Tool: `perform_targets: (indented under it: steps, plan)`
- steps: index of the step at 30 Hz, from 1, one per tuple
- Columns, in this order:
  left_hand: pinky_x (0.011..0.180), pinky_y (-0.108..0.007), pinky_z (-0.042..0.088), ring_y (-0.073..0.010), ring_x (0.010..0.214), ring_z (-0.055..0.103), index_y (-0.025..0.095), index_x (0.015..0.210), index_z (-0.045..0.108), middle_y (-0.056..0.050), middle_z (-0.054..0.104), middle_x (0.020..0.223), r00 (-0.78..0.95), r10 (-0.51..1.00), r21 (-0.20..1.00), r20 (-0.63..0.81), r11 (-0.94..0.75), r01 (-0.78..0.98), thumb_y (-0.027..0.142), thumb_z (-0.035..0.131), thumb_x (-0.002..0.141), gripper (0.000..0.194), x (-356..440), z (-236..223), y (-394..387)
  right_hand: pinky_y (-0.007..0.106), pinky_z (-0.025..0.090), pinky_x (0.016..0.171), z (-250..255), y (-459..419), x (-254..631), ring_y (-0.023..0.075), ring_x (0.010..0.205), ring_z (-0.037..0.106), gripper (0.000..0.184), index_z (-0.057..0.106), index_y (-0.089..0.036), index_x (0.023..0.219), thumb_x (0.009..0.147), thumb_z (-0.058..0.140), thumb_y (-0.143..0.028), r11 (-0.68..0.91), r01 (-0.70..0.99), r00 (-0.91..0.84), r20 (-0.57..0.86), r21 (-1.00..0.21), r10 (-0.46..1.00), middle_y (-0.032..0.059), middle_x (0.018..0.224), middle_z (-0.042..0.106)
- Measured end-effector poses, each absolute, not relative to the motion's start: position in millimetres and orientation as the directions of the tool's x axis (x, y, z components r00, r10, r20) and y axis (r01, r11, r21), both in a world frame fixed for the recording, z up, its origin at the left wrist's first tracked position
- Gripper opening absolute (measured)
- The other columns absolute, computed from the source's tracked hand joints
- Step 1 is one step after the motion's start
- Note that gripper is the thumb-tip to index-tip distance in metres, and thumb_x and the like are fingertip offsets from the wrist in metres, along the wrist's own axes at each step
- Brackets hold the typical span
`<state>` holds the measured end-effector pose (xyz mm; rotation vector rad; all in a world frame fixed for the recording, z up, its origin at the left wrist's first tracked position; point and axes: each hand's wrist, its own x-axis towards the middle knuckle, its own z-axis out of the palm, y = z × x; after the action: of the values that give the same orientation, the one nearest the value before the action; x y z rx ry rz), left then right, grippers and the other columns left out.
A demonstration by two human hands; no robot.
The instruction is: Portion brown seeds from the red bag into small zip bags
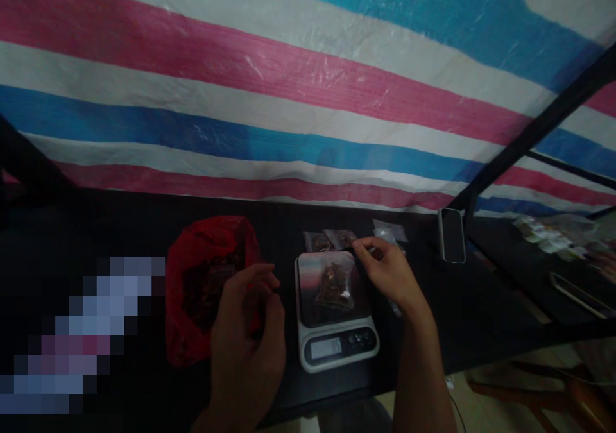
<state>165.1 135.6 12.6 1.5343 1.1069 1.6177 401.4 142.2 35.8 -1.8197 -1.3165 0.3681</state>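
A white kitchen scale (308,358) stands before me, its display lit. On its dark plate lies a filled clear zip bag (335,285) of brown dried pieces. My right hand (385,269) is closed at the scale's far right corner, its fingertips pinching the edge of a small clear bag (341,238) behind the scale. A similar bag (317,241) lies beside that one. My left hand (250,337) hovers left of the scale with fingers loosely bent and apart, holding nothing visible. It partly hides a red plastic bag (180,305) containing dark brown pieces.
More clear bags (391,230) lie behind my right hand. A phone (452,235) leans upright against a dark post. Farther right are several packets (548,237), another phone (580,294) and part of another person's hand (607,260). A striped plastic sheet (289,118) hangs behind the black table (462,311).
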Motion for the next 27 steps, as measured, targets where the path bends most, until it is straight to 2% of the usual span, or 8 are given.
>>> perform_targets:
  steps: [7, 11, 15, 18, 21, 23, 25, 27]
  plan:
    - [0.073, -0.026, 0.057, -0.0156, 0.084, 0.069, 0.026, 0.112, 0.066, 0.000, 0.067, 0.096, -0.098, 0.889, 0.892, 0.447, -0.434, 0.130, 0.017, 0.062, 0.092, 0.023, 161, 10, 141, 0.037, 0.050, 0.083, 30, 142, 401, 0.0239, 0.086, 0.069, 0.028, 0.083, -0.022, 0.091, 0.090, 0.065, -0.043, -0.090, 0.664, 0.342, 0.195, -0.743, 0.919, 0.0060, 0.091, 0.078]
    - [0.077, -0.035, 0.059, -0.0209, 0.087, 0.069, 0.026, 0.116, 0.067, -0.003, 0.069, 0.100, 0.002, 0.937, 0.914, 0.350, -0.341, 0.220, 0.025, 0.063, 0.091, 0.025, 168, 8, 135, 0.037, 0.050, 0.081, 47, 141, 387, 0.0231, 0.084, 0.065, 0.020, 0.080, -0.023, 0.082, 0.087, 0.068, -0.038, -0.016, 0.682, 0.266, 0.228, -0.731, 0.936, 0.0043, 0.086, 0.071]
    - [0.113, -0.054, 0.050, -0.0334, 0.136, 0.059, 0.028, 0.149, 0.051, -0.013, 0.062, 0.145, 0.073, 0.970, 0.950, 0.230, -0.240, 0.199, 0.032, 0.078, 0.083, 0.071, 181, 6, 122, 0.035, 0.049, 0.081, 79, 135, 346, 0.0224, 0.087, 0.064, 0.019, 0.078, -0.025, 0.082, 0.093, 0.067, -0.037, 0.161, 0.620, 0.074, 0.261, -0.768, 0.962, 0.0037, 0.088, 0.069]
    - [0.120, -0.056, 0.045, -0.0355, 0.147, 0.052, 0.026, 0.154, 0.044, -0.016, 0.055, 0.156, 0.017, 0.997, 0.997, 0.078, -0.079, 0.026, 0.037, 0.080, 0.082, 0.082, 183, 14, 119, 0.032, 0.050, 0.081, 95, 134, 310, 0.0207, 0.087, 0.065, 0.013, 0.078, -0.028, 0.084, 0.094, 0.070, -0.033, 0.256, 0.526, -0.064, 0.263, -0.811, 0.963, 0.0018, 0.089, 0.072]
    - [0.106, -0.048, 0.056, -0.0311, 0.129, 0.067, 0.025, 0.140, 0.056, -0.013, 0.069, 0.138, -0.042, 0.999, 0.993, 0.000, -0.005, -0.116, 0.036, 0.073, 0.086, 0.058, 170, 30, 128, 0.031, 0.052, 0.080, 94, 141, 283, 0.0194, 0.085, 0.066, 0.014, 0.080, -0.029, 0.088, 0.096, 0.070, -0.036, 0.300, 0.391, -0.151, 0.261, -0.870, 0.953, 0.0007, 0.088, 0.074]
    - [0.089, -0.038, 0.061, -0.0260, 0.108, 0.074, 0.023, 0.123, 0.065, -0.008, 0.075, 0.117, -0.147, 0.989, 0.993, 0.030, -0.046, -0.108, 0.034, 0.068, 0.088, 0.037, 150, 41, 139, 0.031, 0.052, 0.079, 85, 153, 271, 0.0198, 0.086, 0.068, 0.020, 0.080, -0.027, 0.096, 0.100, 0.065, -0.039, 0.314, 0.348, -0.088, 0.303, -0.883, 0.949, 0.0021, 0.092, 0.076]
    - [0.074, -0.031, 0.059, -0.0210, 0.088, 0.072, 0.022, 0.110, 0.067, -0.004, 0.073, 0.100, -0.310, 0.945, 0.990, 0.105, -0.128, -0.055, 0.031, 0.069, 0.083, 0.028, 127, 48, 152, 0.033, 0.052, 0.083, 71, 168, 262, 0.0210, 0.092, 0.069, 0.019, 0.080, -0.026, 0.103, 0.100, 0.063, -0.035, 0.314, 0.414, -0.007, 0.342, -0.855, 0.940, 0.0037, 0.100, 0.078]
    - [0.064, -0.027, 0.054, -0.0173, 0.075, 0.066, 0.022, 0.102, 0.065, 0.001, 0.067, 0.086, -0.426, 0.889, 0.978, 0.168, -0.204, -0.039, 0.031, 0.069, 0.080, 0.024, 105, 48, 165, 0.037, 0.049, 0.094, 55, 181, 252, 0.0233, 0.102, 0.068, 0.015, 0.079, -0.025, 0.107, 0.097, 0.068, -0.024, 0.295, 0.571, -0.054, 0.324, -0.766, 0.945, 0.0047, 0.109, 0.079]
